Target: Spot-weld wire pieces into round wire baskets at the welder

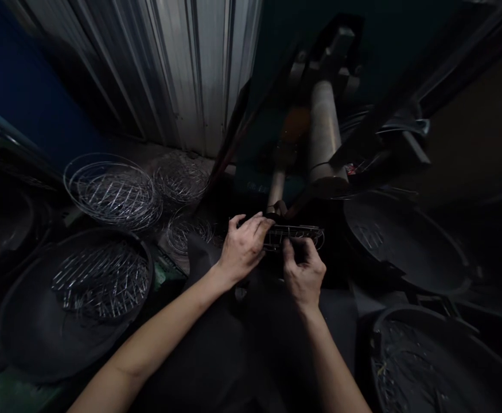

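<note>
In the middle of the head view, a small wire rack [296, 232] with a rounded right end lies under the tip of a machine. My left hand [245, 244] rests at the rack's left end, fingers closed over its wires near the machine's lower rod [276, 192]. On the rack's near side, my right hand [304, 269] has thumb and fingers pinched together at the wires. Whatever sits between those right fingertips is too dark and small to name. Part of the rack is hidden behind both hands.
A dark basin [27, 327] at left holds many short wire pieces [104, 281]. Behind it lie stacked round wire racks [113, 195]. Two more basins, an upper one [423, 252] and a lower one [448, 367], stand at right. A thick machine cylinder [326, 126] rises ahead.
</note>
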A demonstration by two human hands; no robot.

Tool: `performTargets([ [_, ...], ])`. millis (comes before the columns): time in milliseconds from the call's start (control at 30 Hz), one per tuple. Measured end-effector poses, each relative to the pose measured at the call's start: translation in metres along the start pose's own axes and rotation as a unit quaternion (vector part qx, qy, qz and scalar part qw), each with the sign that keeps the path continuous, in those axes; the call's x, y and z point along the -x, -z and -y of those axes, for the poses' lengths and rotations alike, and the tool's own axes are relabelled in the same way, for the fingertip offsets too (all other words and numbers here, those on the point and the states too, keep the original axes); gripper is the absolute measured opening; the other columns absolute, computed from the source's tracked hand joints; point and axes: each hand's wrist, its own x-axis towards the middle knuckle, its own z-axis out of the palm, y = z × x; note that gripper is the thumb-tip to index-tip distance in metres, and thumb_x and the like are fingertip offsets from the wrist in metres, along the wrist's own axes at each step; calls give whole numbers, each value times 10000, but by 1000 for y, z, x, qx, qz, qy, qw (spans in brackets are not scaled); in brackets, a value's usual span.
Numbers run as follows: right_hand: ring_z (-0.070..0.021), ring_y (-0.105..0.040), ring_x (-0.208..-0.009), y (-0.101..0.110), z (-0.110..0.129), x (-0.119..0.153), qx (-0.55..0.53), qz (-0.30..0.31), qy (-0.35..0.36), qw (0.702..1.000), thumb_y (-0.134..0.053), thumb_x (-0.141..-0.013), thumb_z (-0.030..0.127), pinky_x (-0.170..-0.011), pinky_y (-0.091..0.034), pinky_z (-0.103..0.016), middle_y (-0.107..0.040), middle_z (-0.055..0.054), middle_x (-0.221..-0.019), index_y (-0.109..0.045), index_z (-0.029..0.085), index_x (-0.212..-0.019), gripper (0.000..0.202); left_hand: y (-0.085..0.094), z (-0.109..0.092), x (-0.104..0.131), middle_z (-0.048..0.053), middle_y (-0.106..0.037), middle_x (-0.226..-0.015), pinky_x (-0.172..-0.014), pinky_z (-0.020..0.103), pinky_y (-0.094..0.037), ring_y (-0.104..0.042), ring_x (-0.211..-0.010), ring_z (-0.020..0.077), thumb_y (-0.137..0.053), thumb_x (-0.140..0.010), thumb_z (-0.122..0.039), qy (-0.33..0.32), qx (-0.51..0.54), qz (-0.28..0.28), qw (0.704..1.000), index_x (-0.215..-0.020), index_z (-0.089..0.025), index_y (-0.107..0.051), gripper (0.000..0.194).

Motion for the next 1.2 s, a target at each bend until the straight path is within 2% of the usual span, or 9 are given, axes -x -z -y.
performTargets([
  [400, -104, -525, -619, -10, -8, -16, -27, -5, 0, 1000, -536, -854, 369, -608, -408, -206, -585, 13, -698, -572, 179, -791, 204, -8, 12, -15, 117, -592, -1249, -1027, 395, -275, -463, -1274, 215, -535, -758, -107, -13, -9, -24, 1000, -1252, -126, -447, 502],
  [733, -111, -561, -622, -16, -11, -13, -84, 2, -41, 996, -523, -862, 388, -636, -449, -235, -590, 16, -714, -556, 185, -824, 209, -8, 15, -16, 95, -568, -1292, -1031, 401, -258, -444, -1292, 204, -456, -845, -134, -21, -47, -7, 999, -1279, -161, -440, 436],
  [867, -121, -581, -639, -16, -3, -13, -58, 8, -44, 997, -522, -855, 422, -650, -471, -249, -625, -3, -749, -583, 183, -845, 247, -7, 14, -18, 115, -554, -1305, -1038, 412, -242, -428, -1303, 224, -478, -830, -143, -12, -60, 3, 998, -1295, -157, -431, 467],
  [933, -135, -609, -681, 2, 3, -8, -50, 15, -54, 997, -550, -834, 442, -674, -486, -265, -662, -25, -861, -608, 187, -953, 286, -3, 14, -18, 122, -559, -1297, -1032, 411, -248, -448, -1285, 229, -496, -811, -146, -10, -60, 7, 998, -1288, -151, -435, 481],
  [967, -146, -624, -714, 18, 3, -3, -40, 14, -65, 997, -557, -827, 452, -696, -493, -279, -670, -33, -918, -610, 195, -1015, 322, 1, 14, -17, 124, -563, -1291, -1027, 410, -251, -461, -1271, 230, -504, -799, -148, -13, -57, 9, 998, -1280, -148, -439, 486],
  [1033, -180, -639, -803, 62, -5, 15, 20, -11, -104, 994, -548, -819, 480, -767, -492, -326, -669, -47, -981, -612, 214, -1077, 376, 10, 11, -12, 125, -575, -1272, -1015, 412, -259, -495, -1232, 231, -526, -773, -152, -19, -46, 20, 999, -1266, -138, -447, 499],
  [1067, -209, -631, -877, 89, -15, 28, 82, -42, -127, 988, -538, -810, 497, -830, -471, -362, -662, -65, -994, -631, 217, -1036, 372, 14, 8, -9, 124, -582, -1259, -1010, 417, -262, -519, -1201, 233, -538, -761, -159, -19, -38, 32, 999, -1262, -132, -448, 510],
  [1133, -268, -623, -905, 144, -45, 56, 185, -107, -224, 951, -544, -749, 554, -824, -454, -418, -654, -112, -931, -633, 232, -930, 379, 19, -5, 0, 124, -595, -1228, -1004, 440, -267, -566, -1123, 237, -561, -747, -186, -12, -19, 66, 998, -1267, -119, -445, 536],
  [1200, -305, -613, -927, 191, -84, 84, 277, -78, -339, 896, -530, -719, 575, -760, -438, -436, -636, -158, -862, -581, 313, -776, 273, 17, -25, 9, 133, -595, -1217, -1006, 473, -272, -582, -1080, 246, -580, -739, -202, -16, -3, 122, 992, -1283, -105, -438, 571],
])
